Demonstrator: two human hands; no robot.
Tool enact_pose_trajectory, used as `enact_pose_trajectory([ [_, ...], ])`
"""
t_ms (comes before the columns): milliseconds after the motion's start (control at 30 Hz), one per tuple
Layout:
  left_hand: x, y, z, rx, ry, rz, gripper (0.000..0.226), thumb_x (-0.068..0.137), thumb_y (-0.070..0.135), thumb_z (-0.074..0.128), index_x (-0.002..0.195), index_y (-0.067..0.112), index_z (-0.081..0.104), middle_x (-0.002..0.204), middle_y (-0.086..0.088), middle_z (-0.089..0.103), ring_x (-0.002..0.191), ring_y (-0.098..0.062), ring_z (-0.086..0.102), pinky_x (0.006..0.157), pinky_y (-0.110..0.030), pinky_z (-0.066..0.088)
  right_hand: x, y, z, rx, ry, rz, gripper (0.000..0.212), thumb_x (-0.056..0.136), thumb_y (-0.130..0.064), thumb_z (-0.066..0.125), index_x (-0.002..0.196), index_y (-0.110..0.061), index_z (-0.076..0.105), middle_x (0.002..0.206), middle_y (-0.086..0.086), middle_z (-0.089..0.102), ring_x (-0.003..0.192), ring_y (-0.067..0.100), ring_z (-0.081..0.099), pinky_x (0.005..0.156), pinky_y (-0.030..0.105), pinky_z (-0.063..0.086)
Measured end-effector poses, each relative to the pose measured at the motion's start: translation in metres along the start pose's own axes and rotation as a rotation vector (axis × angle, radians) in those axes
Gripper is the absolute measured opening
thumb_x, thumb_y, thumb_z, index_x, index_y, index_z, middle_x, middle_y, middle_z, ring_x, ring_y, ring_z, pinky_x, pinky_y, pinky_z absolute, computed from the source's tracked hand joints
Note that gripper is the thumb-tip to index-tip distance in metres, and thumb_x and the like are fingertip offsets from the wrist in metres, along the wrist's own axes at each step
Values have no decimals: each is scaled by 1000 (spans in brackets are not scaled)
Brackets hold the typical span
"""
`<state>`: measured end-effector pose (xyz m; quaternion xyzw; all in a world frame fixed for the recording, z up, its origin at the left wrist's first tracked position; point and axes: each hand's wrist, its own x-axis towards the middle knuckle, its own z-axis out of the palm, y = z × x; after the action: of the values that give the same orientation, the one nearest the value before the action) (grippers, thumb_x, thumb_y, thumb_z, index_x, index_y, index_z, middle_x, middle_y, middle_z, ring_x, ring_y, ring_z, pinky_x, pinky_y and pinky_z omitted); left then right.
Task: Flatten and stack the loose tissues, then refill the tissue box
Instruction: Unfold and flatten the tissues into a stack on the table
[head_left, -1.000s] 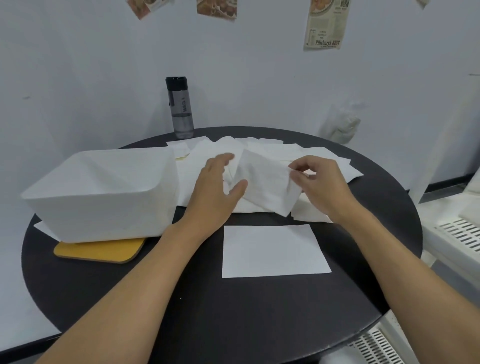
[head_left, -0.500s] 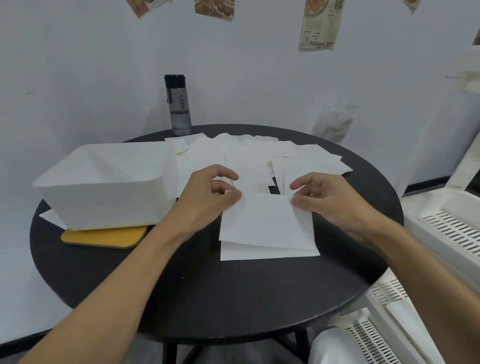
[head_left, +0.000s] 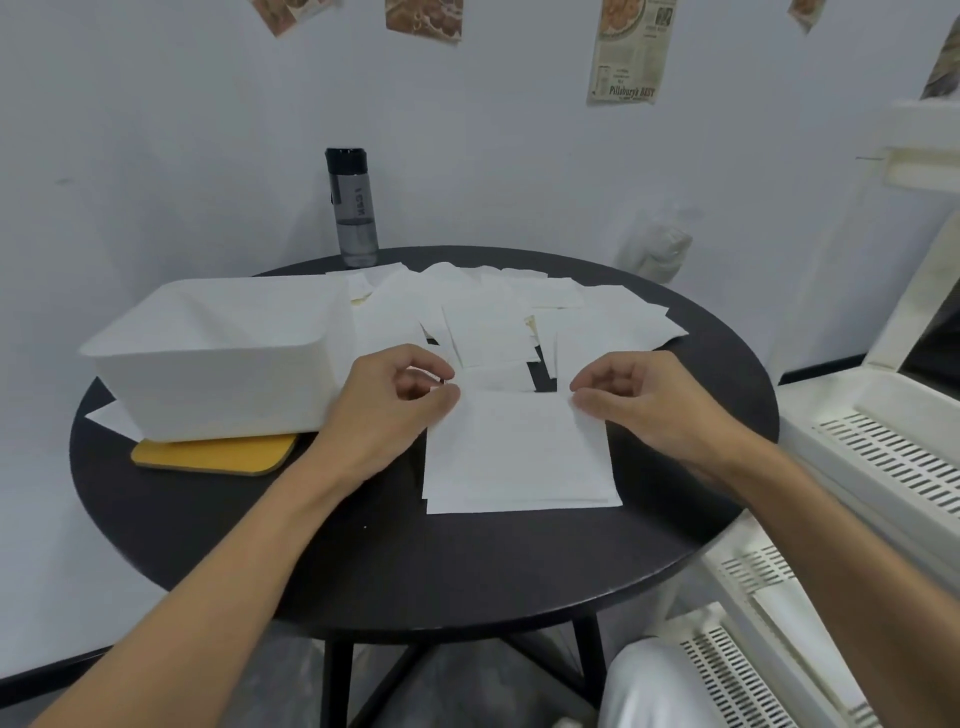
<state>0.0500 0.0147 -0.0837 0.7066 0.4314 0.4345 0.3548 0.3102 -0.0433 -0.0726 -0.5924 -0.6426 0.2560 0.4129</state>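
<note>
left hand (head_left: 395, 410) pinched the far-left corner of a white square paper tissue (head_left: 519, 447), thumb against curled fingers; right hand (head_left: 639, 405) pinched its far-right corner the same way; both wrists hung low over the round black table (head_left: 415, 571); the tissue lay flat on a short stack of flat white tissues (head_left: 524, 506) at mid-table, with the lower sheet's near and right edges showing past it; scattered loose white tissues (head_left: 519, 317) overlapped across the far half of the table, just beyond the hands; open-topped white rectangular plastic tissue box (head_left: 218, 374) sat on the left side, just beside the left hand, interior looked bare from this angle; box rested on a flat yellow rounded board (head_left: 213, 454) that stuck out at its near edge; one more white sheet (head_left: 111, 418) poked out from under the box's left end; grey translucent bottle with black cap (head_left: 353, 208) stood upright at the far edge by the wall; printed paper clippings (head_left: 626, 52) were stuck on the wall; white slatted plastic crates (head_left: 883, 457) sat right of the table
</note>
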Motion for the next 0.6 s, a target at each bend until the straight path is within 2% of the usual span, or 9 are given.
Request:
enact_pose_trajectory([
  [100, -3, -6, 2, 213, -115, 51, 12, 86, 20, 74, 90, 31, 71, 84, 12, 66, 70, 2, 56, 71, -17, 43, 0, 10, 4, -171, -49, -30, 7, 86, -19, 74, 84, -25, 71, 71, -12, 66, 65, 1, 55, 66, 14, 43],
  [167, -6, -7, 3, 333, -213, 91, 15, 85, 28, 75, 95, 37, 69, 104, 19, 61, 94, 8, 55, 80, -12, 39, -2, 17, 6, -236, -45, -35, 8, 84, -23, 76, 85, -28, 70, 65, -21, 59, 62, -1, 49, 65, 10, 39],
  [200, -6, -7, 3, 366, -266, 112, 16, 85, 32, 76, 97, 39, 69, 110, 22, 58, 105, 8, 52, 86, -13, 38, -3, 20, 6, -254, -38, -36, 7, 84, -25, 76, 86, -28, 69, 66, -20, 57, 62, -1, 48, 64, 10, 39],
  [267, -6, -9, 4, 411, -348, 137, 16, 82, 45, 75, 97, 43, 69, 115, 26, 57, 116, 2, 50, 100, -22, 39, -5, 23, 4, -270, -17, -44, 6, 85, -26, 76, 88, -27, 70, 71, -16, 58, 64, -1, 48, 63, 9, 40],
  [333, -5, -10, 5, 448, -375, 143, 17, 79, 53, 72, 94, 46, 69, 116, 28, 57, 119, -1, 49, 108, -33, 37, -4, 25, 1, -287, 36, -57, 4, 87, -26, 74, 88, -26, 70, 76, -14, 60, 68, 0, 51, 64, 9, 41],
  [467, -4, -9, 8, 452, -366, 160, 11, 84, 47, 73, 94, 43, 70, 115, 27, 57, 117, 1, 47, 109, -34, 35, 7, 33, -10, -413, 173, -57, 7, 89, -25, 70, 91, -28, 64, 88, -16, 58, 76, 3, 50, 66, 13, 37],
  [533, -4, -9, 10, 456, -364, 169, 10, 85, 45, 73, 94, 43, 70, 114, 27, 57, 116, 3, 46, 108, -32, 35, 15, 38, -16, -442, 134, -37, 12, 88, -30, 72, 98, -28, 65, 97, -19, 58, 85, 2, 51, 77, 19, 38],
  [600, -3, -10, 9, 464, -367, 174, 11, 85, 47, 72, 96, 43, 70, 114, 27, 56, 115, 4, 45, 107, -31, 35, 23, 42, -21, -429, 50, -10, 21, 86, -35, 74, 105, -27, 68, 111, -15, 63, 98, 3, 53, 88, 23, 40],
])
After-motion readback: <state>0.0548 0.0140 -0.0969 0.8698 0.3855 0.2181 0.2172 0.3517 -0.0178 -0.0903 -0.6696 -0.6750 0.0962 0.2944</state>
